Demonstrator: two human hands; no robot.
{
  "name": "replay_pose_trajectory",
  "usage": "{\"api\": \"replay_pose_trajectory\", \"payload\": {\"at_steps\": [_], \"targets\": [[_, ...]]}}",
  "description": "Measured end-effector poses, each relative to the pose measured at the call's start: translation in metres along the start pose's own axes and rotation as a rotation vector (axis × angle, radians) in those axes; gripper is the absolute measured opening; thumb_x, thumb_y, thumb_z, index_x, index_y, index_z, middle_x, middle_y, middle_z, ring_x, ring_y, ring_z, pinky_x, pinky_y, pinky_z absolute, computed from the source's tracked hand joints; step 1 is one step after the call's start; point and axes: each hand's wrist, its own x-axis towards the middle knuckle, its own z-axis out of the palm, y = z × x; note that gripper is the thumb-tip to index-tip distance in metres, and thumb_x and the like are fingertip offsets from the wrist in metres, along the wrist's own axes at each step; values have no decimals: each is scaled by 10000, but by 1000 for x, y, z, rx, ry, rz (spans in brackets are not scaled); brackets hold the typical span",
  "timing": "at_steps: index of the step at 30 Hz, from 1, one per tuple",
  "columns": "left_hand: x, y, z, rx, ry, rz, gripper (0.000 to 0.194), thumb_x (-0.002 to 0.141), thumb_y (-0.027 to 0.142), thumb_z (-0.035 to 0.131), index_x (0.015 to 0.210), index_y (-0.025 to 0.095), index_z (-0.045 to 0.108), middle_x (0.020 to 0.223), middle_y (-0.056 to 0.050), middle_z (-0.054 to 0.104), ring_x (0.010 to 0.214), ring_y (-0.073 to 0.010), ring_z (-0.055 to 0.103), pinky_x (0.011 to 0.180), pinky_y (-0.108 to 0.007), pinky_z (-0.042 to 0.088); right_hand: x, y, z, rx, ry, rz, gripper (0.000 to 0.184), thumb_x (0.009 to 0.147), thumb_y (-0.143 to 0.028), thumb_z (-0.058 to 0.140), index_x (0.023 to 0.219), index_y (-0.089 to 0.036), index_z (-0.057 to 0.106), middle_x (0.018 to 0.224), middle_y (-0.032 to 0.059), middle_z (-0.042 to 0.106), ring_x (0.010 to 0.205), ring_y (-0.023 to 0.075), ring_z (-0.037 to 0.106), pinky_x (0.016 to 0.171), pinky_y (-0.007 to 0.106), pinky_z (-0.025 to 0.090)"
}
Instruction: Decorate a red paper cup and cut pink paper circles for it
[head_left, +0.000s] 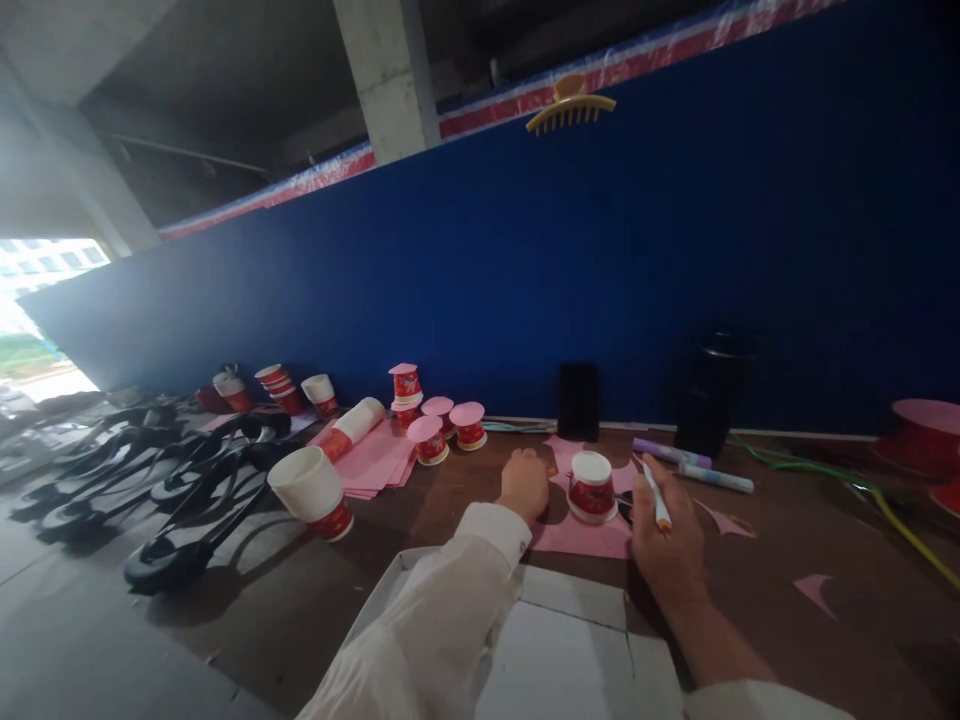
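Observation:
My left hand point(525, 485) rests on the brown table as a loose fist, just left of an upside-down red and white paper cup point(592, 487). The cup stands on a sheet of pink paper point(581, 538). My right hand point(667, 545) grips a white marker point(656, 497) with an orange end, its tip pointing up beside the cup's right side. Nothing shows inside the left fist.
More upturned cups with pink discs point(439, 425) and a pink paper stack point(371, 462) lie at left, with a tilted cup point(313, 492) and black stands point(187, 480). Markers point(694, 465), a black phone point(578, 401), a black tumbler point(712, 395), a white box point(570, 640) near me.

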Motion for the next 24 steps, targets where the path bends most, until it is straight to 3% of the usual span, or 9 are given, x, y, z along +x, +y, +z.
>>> {"api": "replay_pose_trajectory", "payload": {"at_steps": [3,7,10,13,19,24], "targets": [[-1,0,-5,49,-23,35,260,669,-39,704,615,182,578,979,-158,672,1117,-328,620,1045,-407,470,0,-14,-6,-12,3,-161,419,1043,-412,459,1351,-193,641,1312,165,708,1175,298,664,1051,502,502],[-21,-4,-13,74,27,81,134,852,55,603,869,166,676,1097,-151,669,1092,-279,623,1037,-407,460,-5,-38,-18,61,-46,-241,326,1027,-350,508,1290,-230,657,1222,126,729,1108,275,688,1008,463,535],[-46,-11,-14,-27,136,159,129,903,106,594,948,182,687,1041,-92,695,979,-221,640,939,-349,493,-13,-53,-25,144,-127,-213,280,1015,-367,524,1210,-237,677,1082,103,756,947,254,737,885,413,592],[-62,-17,-11,-116,109,289,142,930,123,587,961,207,697,1027,-59,725,973,-196,646,916,-316,496,-18,-62,-29,172,-151,-190,257,998,-376,551,1155,-233,696,1008,87,773,881,245,755,814,379,603],[-60,-14,-3,-160,12,338,182,900,140,646,1003,253,744,1106,-45,772,1081,-220,670,1011,-338,496,-16,-63,-30,102,-217,-12,333,978,-508,528,906,-244,717,742,40,745,623,199,692,580,304,540],[-58,-11,-1,-136,-15,358,220,908,149,637,1069,254,745,1234,-69,758,1169,-248,660,1084,-380,472,-14,-62,-28,75,-254,-10,333,962,-500,529,828,-245,697,688,20,721,575,180,647,570,293,504]]}}
